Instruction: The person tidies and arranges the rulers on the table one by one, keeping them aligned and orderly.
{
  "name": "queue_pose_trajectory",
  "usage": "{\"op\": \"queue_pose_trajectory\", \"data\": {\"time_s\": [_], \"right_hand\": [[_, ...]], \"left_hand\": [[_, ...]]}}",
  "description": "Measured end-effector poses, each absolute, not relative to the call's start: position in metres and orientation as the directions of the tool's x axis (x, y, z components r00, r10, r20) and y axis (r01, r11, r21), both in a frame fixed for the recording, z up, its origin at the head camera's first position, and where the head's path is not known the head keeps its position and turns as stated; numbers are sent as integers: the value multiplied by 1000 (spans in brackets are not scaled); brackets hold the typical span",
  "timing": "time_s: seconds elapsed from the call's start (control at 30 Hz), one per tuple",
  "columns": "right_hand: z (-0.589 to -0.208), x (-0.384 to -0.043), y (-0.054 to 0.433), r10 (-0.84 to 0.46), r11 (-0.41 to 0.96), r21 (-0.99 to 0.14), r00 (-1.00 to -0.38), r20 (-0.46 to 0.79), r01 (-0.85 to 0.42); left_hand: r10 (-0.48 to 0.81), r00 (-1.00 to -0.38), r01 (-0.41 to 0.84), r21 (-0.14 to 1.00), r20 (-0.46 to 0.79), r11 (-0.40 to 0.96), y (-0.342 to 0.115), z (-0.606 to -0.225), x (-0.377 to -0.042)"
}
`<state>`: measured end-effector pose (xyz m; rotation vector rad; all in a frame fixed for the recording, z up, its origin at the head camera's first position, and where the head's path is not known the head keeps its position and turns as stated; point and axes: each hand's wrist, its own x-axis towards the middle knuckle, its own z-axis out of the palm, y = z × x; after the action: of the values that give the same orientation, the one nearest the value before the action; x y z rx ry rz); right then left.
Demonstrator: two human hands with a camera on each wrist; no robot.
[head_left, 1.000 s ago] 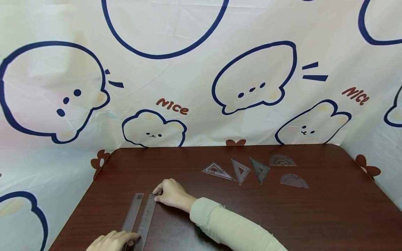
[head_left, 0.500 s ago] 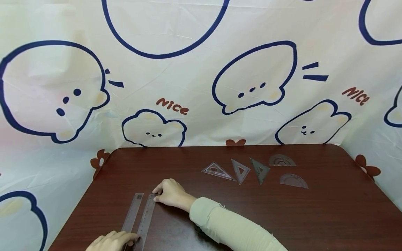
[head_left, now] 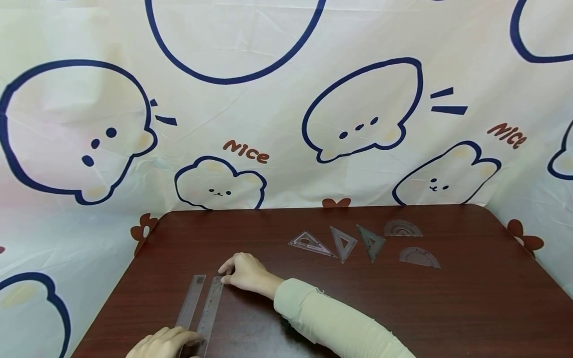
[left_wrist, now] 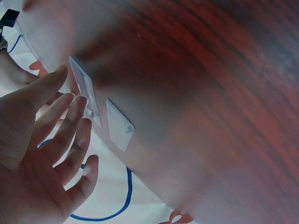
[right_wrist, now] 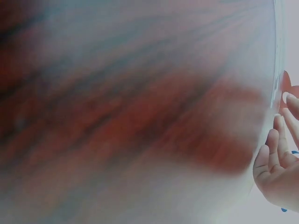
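Two clear straight rulers lie side by side on the brown table, running away from me: a left ruler (head_left: 191, 301) and a right ruler (head_left: 210, 308). My left hand (head_left: 163, 343) is over their near ends, covering part of the left one. In the left wrist view the left hand (left_wrist: 51, 140) has loosely bent fingers spread apart from the thumb, with both rulers beyond the fingertips. At the far end of the right ruler is my right hand (head_left: 246, 272), thumb tip at its corner and index finger apart from it. The right wrist view shows relaxed fingers (right_wrist: 274, 144).
Three set squares, a long one (head_left: 311, 244), a middle one (head_left: 343, 243) and a greenish one (head_left: 370, 242), lie at the back of the table (head_left: 470, 298). To their right are two protractors, one behind (head_left: 403, 228) and one in front (head_left: 420, 257). A printed cloth (head_left: 286, 124) hangs behind.
My right hand's thumb and index finger have parted slightly at the ruler's far end. My left hand has shifted a little to the right, its fingers loosening. The rulers look nearly still.
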<state>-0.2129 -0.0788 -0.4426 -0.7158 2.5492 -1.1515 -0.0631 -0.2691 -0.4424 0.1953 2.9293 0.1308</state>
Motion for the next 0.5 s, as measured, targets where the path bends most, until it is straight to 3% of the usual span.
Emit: {"op": "queue_pose_trajectory", "data": {"time_s": [0.23, 0.5], "right_hand": [[-439, -215, -73, -550, 510, -795, -835, -8, -328], [-433, -214, -65, -565, 479, -812, -825, 7, -334]], "left_hand": [[109, -983, 93, 116, -148, 989, -260, -443, -62], [216, -971, 202, 136, -99, 970, -258, -441, -64]]}}
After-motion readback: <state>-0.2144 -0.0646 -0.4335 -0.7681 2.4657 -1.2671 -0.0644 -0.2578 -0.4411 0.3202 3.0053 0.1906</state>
